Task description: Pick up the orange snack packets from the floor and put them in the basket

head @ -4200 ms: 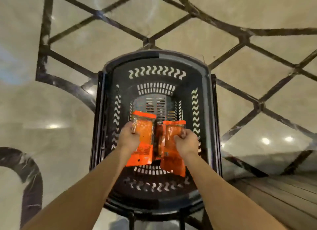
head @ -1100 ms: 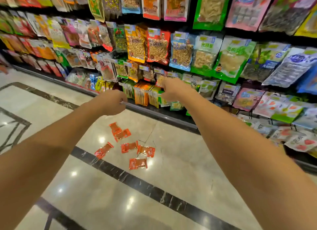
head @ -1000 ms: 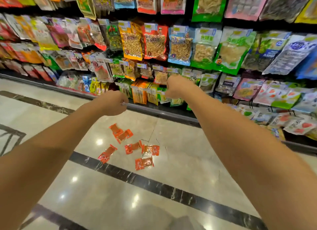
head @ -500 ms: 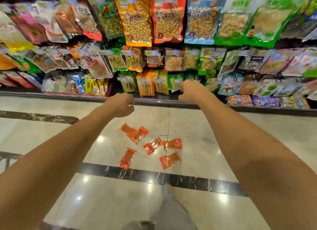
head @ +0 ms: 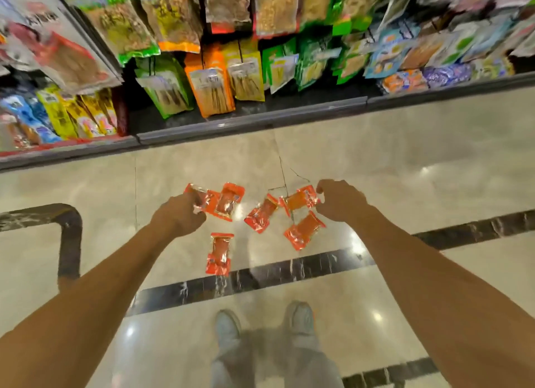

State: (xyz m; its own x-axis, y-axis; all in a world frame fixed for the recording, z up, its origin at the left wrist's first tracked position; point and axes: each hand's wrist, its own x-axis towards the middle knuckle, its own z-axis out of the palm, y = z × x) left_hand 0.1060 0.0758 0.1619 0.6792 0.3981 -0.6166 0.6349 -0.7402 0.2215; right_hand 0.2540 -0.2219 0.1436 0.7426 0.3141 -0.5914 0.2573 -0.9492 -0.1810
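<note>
On glossy marble floor (head: 405,162), crinkly flat orange snack packets (head: 304,233), hands (head: 179,218) reaching.

Both bare forearms reach forward and down from the lower corners of the view, converging slightly. Left hand (head: 177,217) back-up, knuckles toward camera, fingers curled under; its grip looks closed at the fingertips, though the contact is hidden behind the hand. Right hand (head: 339,201) also back-up, wrist bent slightly inward, fingers curled with thumb and forefinger pinched together. Two shoes (head: 299,318) and trouser legs stand below, between the arms.
</note>
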